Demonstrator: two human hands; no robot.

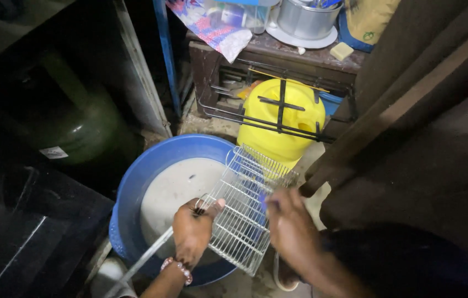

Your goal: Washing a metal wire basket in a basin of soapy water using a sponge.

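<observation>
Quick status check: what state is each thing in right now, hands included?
Wire rack: tilted over the basin, gripped at its left edge.
Blue basin: holds cloudy water.
Left hand: closed on the rack.
Right hand: on the rack, blurred.
Yellow jerrycan: upright behind a black frame.

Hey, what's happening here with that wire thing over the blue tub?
A person is holding a white wire rack tilted over a blue tub of cloudy water. The left hand grips the rack's near edge, and the right hand is pressed against its mesh with something small and blue, too blurred to identify. A yellow jerrycan stands just behind the tub, under a black wire shelf.
</observation>
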